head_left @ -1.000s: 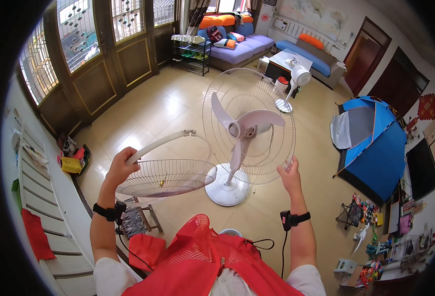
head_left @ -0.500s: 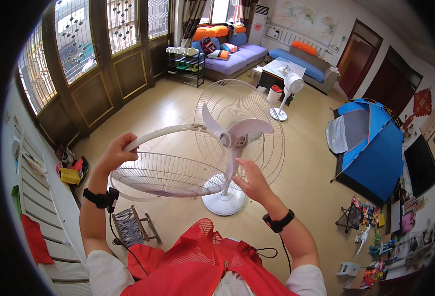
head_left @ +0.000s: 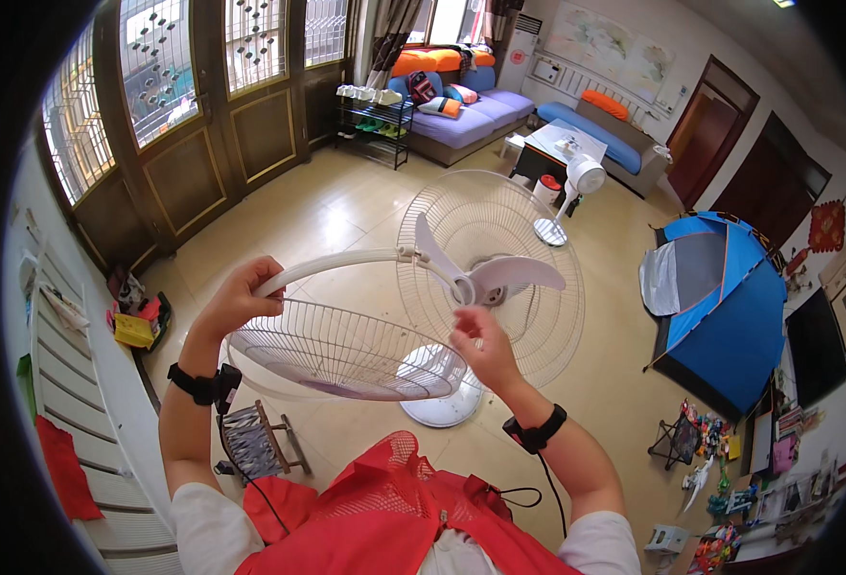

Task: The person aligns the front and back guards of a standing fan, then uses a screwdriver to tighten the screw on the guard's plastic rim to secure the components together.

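Observation:
A white pedestal fan stands before me on its round base [head_left: 445, 410], with its wire rear grille [head_left: 547, 355] upright behind the pale blades [head_left: 528, 273]. My left hand [head_left: 243, 299] is closed round the white plastic rim [head_left: 341, 261]. That rim meets the fan at a clip near the top of the blades. Below it the front wire grille [head_left: 346, 340] hangs tilted, swung away from the blades. Just under the hub [head_left: 463, 289], my right hand [head_left: 485, 347] has its fingers curled in; what they hold, if anything, is hidden. The lower blade is largely covered by this hand.
A folding stool [head_left: 255, 436] stands on the floor near my left side. A blue tent [head_left: 725, 307] is at the right, with toys [head_left: 720, 450] nearer. Farther back are a smaller white fan [head_left: 581, 182], a low table [head_left: 567, 144], a sofa [head_left: 461, 120] and a shoe rack [head_left: 375, 125].
My right hand's spread fingers have curled and moved up towards the hub. The blades have turned and the fan sits slightly farther right in view. My left hand keeps its grip on the rim.

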`<state>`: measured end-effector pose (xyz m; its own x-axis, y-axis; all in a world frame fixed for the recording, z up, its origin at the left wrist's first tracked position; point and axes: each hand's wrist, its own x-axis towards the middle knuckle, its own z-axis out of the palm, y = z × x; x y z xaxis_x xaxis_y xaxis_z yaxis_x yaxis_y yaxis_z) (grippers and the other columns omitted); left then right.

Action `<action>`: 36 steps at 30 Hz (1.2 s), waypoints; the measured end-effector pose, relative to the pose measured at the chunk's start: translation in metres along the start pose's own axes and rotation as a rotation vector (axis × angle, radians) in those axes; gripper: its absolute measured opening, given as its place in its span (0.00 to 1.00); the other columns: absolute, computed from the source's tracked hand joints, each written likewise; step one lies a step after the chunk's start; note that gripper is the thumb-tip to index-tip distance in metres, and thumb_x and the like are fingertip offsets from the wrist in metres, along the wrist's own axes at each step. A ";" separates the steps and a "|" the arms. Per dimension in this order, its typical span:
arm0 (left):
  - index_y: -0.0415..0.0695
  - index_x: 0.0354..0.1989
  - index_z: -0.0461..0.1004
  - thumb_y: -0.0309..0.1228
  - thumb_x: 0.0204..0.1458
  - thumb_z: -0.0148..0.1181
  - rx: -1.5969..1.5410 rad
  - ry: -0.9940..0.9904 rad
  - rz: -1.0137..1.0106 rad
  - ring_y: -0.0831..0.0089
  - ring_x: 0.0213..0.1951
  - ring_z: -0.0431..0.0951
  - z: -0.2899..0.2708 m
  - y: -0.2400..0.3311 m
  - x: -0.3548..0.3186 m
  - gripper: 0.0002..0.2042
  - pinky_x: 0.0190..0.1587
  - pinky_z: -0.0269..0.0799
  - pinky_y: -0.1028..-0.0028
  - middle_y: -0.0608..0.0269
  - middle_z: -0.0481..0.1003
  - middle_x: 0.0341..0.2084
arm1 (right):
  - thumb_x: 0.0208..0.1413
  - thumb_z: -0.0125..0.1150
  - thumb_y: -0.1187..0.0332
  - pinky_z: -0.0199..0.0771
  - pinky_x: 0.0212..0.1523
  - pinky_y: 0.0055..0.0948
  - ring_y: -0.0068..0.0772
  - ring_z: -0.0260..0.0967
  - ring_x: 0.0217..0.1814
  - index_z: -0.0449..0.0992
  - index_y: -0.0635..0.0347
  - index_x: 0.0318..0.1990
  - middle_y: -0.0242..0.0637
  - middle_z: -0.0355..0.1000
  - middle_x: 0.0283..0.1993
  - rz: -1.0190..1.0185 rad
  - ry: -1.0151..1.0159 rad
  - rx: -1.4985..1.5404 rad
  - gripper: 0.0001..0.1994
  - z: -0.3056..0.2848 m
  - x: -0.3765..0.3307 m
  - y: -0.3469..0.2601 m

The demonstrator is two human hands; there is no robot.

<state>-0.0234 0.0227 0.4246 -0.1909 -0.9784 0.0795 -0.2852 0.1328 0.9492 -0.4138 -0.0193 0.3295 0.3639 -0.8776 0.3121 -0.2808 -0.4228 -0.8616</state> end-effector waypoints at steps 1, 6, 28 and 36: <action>0.41 0.35 0.68 0.18 0.39 0.60 -0.005 0.002 -0.005 0.80 0.31 0.70 -0.005 -0.002 0.002 0.13 0.36 0.67 0.79 0.70 0.68 0.27 | 0.50 0.61 0.68 0.67 0.46 0.30 0.33 0.66 0.40 0.66 0.63 0.53 0.39 0.67 0.40 -0.007 0.135 -0.005 0.22 0.000 0.006 -0.005; 0.40 0.35 0.69 0.18 0.39 0.60 -0.008 -0.050 -0.035 0.80 0.31 0.70 -0.029 -0.005 0.016 0.13 0.35 0.67 0.78 0.70 0.69 0.26 | 0.47 0.63 0.68 0.64 0.50 0.31 0.35 0.62 0.47 0.63 0.64 0.56 0.41 0.63 0.47 -0.154 0.233 -0.178 0.27 0.005 0.056 -0.009; 0.38 0.35 0.72 0.17 0.42 0.57 0.059 -0.140 -0.048 0.84 0.31 0.71 -0.096 -0.032 0.097 0.10 0.34 0.66 0.82 0.70 0.71 0.26 | 0.51 0.61 0.69 0.63 0.52 0.27 0.26 0.64 0.49 0.70 0.62 0.47 0.33 0.68 0.42 0.027 -0.057 0.081 0.16 0.065 0.094 -0.002; 0.39 0.36 0.71 0.16 0.44 0.57 -0.020 -0.243 0.048 0.84 0.32 0.70 -0.094 -0.024 0.126 0.10 0.37 0.67 0.82 0.71 0.71 0.27 | 0.50 0.63 0.73 0.65 0.40 0.18 0.16 0.63 0.36 0.71 0.61 0.41 0.26 0.67 0.35 0.324 -0.102 0.331 0.11 0.051 0.083 0.017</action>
<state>0.0473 -0.1186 0.4403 -0.4249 -0.9038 0.0517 -0.2521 0.1729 0.9521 -0.3431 -0.0883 0.3206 0.3940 -0.9189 -0.0206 -0.1023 -0.0215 -0.9945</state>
